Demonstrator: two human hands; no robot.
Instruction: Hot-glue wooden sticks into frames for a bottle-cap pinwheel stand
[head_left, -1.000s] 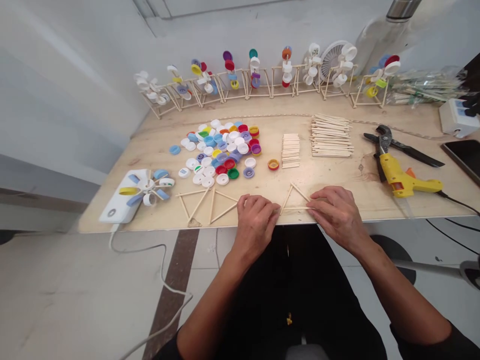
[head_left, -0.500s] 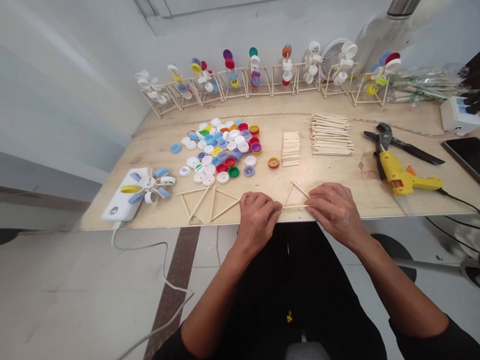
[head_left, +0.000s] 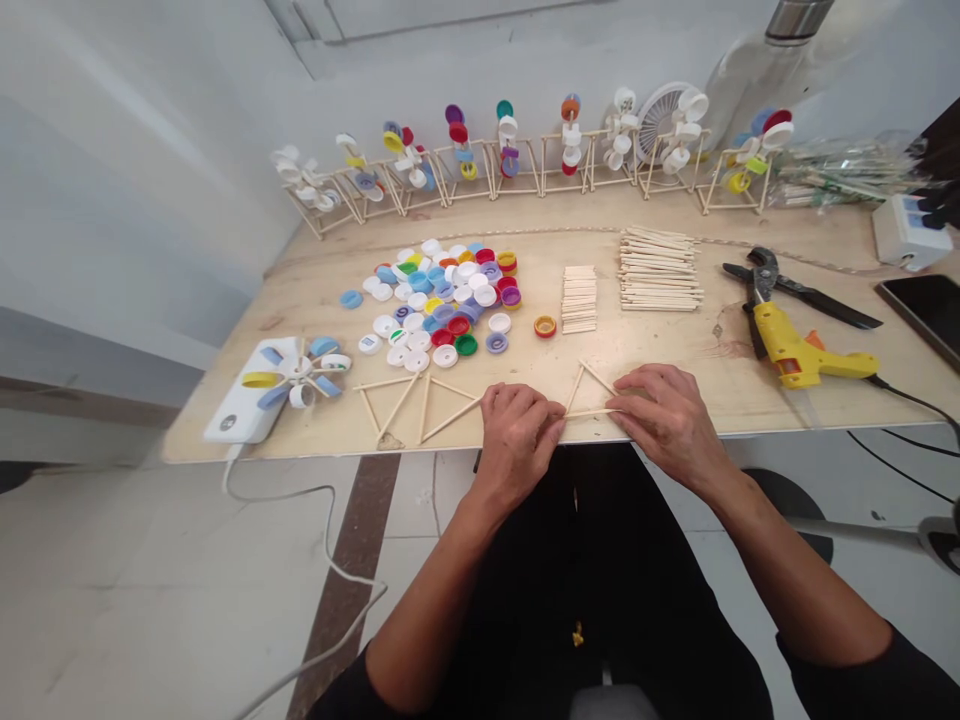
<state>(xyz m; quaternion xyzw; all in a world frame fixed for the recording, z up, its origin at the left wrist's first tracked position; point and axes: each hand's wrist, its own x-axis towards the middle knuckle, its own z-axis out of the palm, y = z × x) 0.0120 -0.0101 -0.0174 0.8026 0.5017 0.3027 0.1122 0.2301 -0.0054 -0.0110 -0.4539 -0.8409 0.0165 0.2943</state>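
We see bright, even indoor light, soft shadows on the surface [head_left: 300, 300], and stretched, slightly blurred edges.

triangle [head_left: 589, 413] before stick piles [head_left: 658, 272], caps [head_left: 418, 283] L, glue gun [head_left: 810, 361] R, wheel [head_left: 301, 367] on pwr bank [head_left: 237, 408], frames [head_left: 566, 190] behind

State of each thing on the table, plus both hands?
Stick triangle: lying flat
Left hand: pinching triangle's left corner
Right hand: pinching triangle's right corner
Glue gun: on its side, corded
Cutter: handles spread
Power bank: cable plugged in
Phone: screen dark
Caps: loose pile
Long sticks: stacked
Short sticks: stacked
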